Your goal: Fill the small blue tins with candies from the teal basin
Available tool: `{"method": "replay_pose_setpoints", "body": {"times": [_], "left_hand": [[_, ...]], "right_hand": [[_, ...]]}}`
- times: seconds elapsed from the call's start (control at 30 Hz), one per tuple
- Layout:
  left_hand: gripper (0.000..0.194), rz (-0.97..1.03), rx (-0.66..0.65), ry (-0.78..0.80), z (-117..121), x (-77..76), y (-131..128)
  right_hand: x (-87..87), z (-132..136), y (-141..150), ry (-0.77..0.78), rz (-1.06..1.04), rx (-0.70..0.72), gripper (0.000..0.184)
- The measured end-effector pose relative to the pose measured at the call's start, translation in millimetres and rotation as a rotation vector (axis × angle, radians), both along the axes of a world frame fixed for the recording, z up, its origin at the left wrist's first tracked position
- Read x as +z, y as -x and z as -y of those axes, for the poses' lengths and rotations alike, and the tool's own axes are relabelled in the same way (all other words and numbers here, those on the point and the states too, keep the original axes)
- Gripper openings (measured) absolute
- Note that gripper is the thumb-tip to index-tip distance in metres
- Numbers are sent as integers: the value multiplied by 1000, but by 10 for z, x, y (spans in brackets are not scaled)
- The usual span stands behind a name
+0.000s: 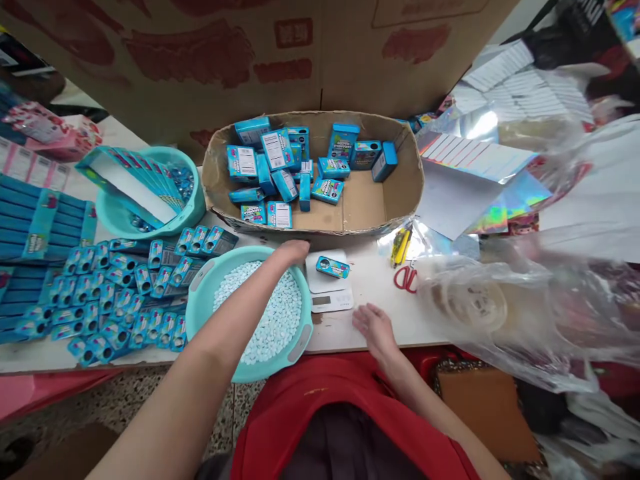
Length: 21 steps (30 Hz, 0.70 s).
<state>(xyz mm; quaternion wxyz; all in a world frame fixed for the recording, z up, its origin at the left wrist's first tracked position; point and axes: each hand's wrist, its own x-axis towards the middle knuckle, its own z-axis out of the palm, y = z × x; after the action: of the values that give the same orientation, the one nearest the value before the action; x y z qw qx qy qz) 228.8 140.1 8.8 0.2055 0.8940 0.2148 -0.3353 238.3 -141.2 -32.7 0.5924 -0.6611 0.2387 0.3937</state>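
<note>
My left hand (293, 253) reaches over a turquoise basin (200, 293) of small pale tablets (280, 320). It is at the basin's far right rim, close to the white scale (332, 301). Its fingers are turned away, so I cannot see whether they hold anything. A small blue candy box (333, 267) lies on the scale's plate, with a round opening showing at one end. My right hand (377, 328) rests on the table just right of the scale, fingers stretched out and holding nothing.
Behind the scale stands a cut-down carton (360, 223) with several blue boxes. Many small boxes (130, 287) crowd the left, beside a second basin (150, 230). Red scissors (405, 277), a yellow cutter (401, 247) and plastic bags (500, 300) lie right.
</note>
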Motion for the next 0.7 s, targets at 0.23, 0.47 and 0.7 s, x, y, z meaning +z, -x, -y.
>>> {"method": "replay_pose_setpoints", "body": {"times": [0.23, 0.47, 0.7], "left_hand": [[47, -75, -31, 129, -41, -153, -178], [50, -32, 14, 174, 195, -234, -302], [48, 124, 25, 176, 502, -253, -491]], "right_hand": [[-192, -48, 203, -174, -285, 10, 16], [-164, 139, -6, -180, -300, -70, 20], [-69, 418, -111, -61, -214, -49, 19]]}}
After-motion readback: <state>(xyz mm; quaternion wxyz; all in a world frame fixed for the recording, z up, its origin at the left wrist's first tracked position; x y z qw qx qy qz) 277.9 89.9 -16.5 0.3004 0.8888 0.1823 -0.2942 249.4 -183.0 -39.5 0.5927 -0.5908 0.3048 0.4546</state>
